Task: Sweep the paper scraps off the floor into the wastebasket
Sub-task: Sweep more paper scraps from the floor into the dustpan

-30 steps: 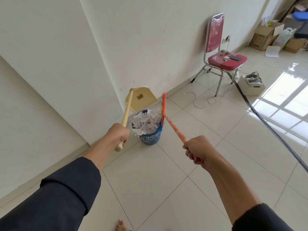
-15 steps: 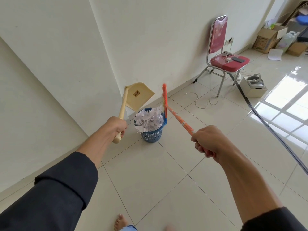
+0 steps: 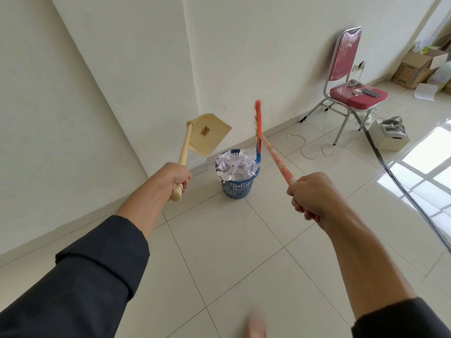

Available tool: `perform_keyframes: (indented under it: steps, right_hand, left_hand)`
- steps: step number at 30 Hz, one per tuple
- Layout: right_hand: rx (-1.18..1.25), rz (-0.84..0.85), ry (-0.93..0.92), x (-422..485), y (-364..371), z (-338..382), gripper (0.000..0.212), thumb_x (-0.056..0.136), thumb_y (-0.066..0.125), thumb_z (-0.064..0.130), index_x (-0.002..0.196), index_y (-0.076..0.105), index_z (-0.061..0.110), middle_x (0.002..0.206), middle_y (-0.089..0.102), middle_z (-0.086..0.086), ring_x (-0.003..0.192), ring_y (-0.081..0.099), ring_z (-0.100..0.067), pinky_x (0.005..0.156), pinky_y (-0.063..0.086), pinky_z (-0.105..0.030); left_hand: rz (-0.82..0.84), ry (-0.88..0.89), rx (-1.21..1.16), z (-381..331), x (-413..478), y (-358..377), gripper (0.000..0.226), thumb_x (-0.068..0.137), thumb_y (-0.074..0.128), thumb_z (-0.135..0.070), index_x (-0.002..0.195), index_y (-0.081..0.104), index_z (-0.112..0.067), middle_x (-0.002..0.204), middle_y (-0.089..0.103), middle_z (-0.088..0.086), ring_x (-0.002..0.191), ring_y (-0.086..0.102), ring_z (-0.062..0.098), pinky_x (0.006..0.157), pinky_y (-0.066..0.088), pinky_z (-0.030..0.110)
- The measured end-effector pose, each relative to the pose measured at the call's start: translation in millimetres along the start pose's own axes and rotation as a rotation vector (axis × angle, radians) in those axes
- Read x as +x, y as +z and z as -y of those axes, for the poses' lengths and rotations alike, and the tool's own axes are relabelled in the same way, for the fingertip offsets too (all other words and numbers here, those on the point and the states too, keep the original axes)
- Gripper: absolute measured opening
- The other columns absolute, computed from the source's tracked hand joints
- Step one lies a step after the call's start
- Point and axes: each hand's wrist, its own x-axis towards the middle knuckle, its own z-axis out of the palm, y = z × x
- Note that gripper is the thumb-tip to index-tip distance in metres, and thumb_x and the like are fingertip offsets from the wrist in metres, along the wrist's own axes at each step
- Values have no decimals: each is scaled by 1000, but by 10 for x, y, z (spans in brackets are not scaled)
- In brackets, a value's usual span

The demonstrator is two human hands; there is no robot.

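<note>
Gripping broom (image 3: 275,159) (dustpan (image 3: 207,134) likewise)

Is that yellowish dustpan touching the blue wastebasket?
Apart. The head view shows the dustpan held up in the air, with wall showing between its lower edge and the wastebasket rim.

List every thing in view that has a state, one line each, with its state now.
wastebasket: upright, heaped with paper scraps
dustpan: raised, gripped by left hand
broom: raised, head above basket rim, gripped by right hand
chair: upright, small items on seat
</note>
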Motion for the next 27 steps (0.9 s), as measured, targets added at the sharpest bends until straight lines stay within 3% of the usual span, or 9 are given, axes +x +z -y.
perform_keyframes:
  steps: [6, 10, 13, 18, 27]
  right_hand:
    - [-45, 19, -82, -755, 1220, 164, 21, 91, 51, 7, 107, 63, -2, 67, 61, -13, 42, 48, -15, 39, 34, -24]
    - [-54, 73, -172, -1407, 2229, 154, 24, 91, 50, 8, 107, 62, -5, 68, 59, -13, 26, 42, -9, 32, 28, -17]
    - [-75, 205, -165, -1921, 3069, 137, 23, 91, 53, 6, 107, 63, -8, 67, 57, -13, 27, 43, -9, 32, 28, -15]
    - [-175, 451, -138, -2670, 4400, 202, 22, 89, 50, 2, 104, 62, -7, 63, 54, -12, 33, 44, -11, 36, 30, -20]
    - [-518, 931, -213, -4274, 7484, 567, 7, 87, 54, -3, 91, 59, -5, 59, 52, -13, 40, 37, -15, 39, 28, -17]
  left_hand:
    - [-6, -59, -149, 1191, -426, -1048, 16, 95, 52, 0, 83, 60, -7, 65, 47, 3, 51, 41, 12, 52, 36, 23]
    - [-36, -127, -279, 2279, -885, -1893, 23, 98, 48, -1, 79, 55, -9, 50, 44, -2, 43, 38, 7, 41, 34, 18]
    - [-56, -218, -424, 3139, -1291, -2640, 24, 101, 49, -5, 77, 50, -11, 39, 41, -6, 30, 35, 3, 34, 31, 12]
    - [-136, -362, -722, 4388, -1732, -3554, 26, 102, 50, -5, 76, 47, -11, 39, 41, -6, 26, 35, 2, 30, 30, 12]
    - [-491, -597, -1253, 6869, -2538, -5400, 22, 98, 52, -2, 78, 50, -10, 45, 43, -4, 29, 37, 3, 30, 33, 14]
